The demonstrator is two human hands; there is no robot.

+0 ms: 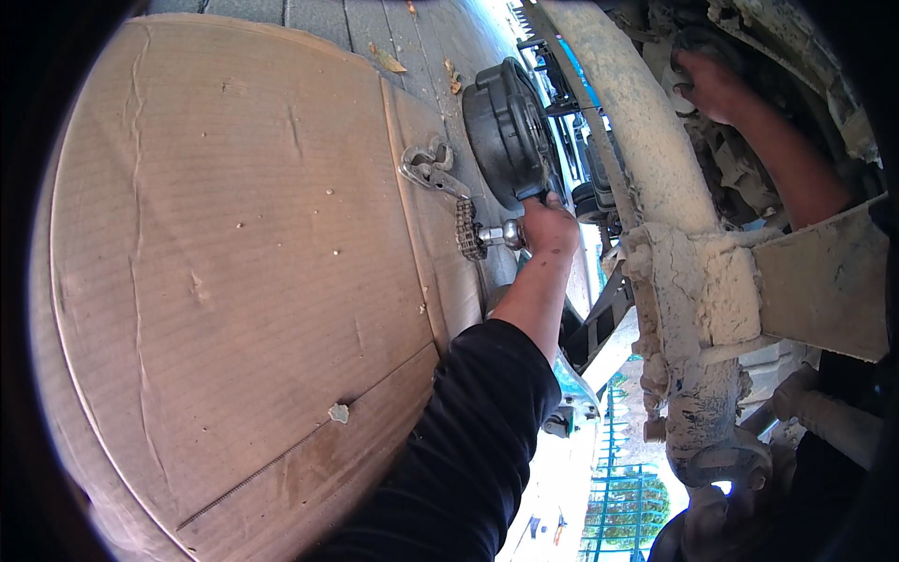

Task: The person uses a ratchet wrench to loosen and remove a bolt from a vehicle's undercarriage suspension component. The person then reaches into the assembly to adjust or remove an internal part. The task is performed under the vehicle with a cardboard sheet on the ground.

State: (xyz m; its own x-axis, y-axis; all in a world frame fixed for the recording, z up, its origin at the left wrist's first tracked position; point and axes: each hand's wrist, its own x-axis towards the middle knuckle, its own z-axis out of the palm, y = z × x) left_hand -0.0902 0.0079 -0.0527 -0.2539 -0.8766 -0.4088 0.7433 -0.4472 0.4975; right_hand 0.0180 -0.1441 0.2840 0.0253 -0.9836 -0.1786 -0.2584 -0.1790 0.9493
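Note:
My left hand (551, 225) has its fingers closed at the rim of a round black plastic pan (506, 131), thumb along the edge; the fingertips are partly hidden. Beside that wrist lies a chain wrench: a short dark chain (467, 229), a shiny metal socket end (502, 235) and a worn hooked metal jaw (429, 165). Up among the dirty parts of a vehicle's underside, my right hand (709, 86) curls its fingers around a pale rounded part (676, 86). Shadow and the hand hide most of that part.
A large cardboard sheet (253, 253) covers the ground on the left, with grey paving (318, 17) beyond it. A thick mud-caked axle tube (646, 112) and a flat metal bracket (824, 276) stand close on the right. Dry leaves (388, 59) lie near the pan.

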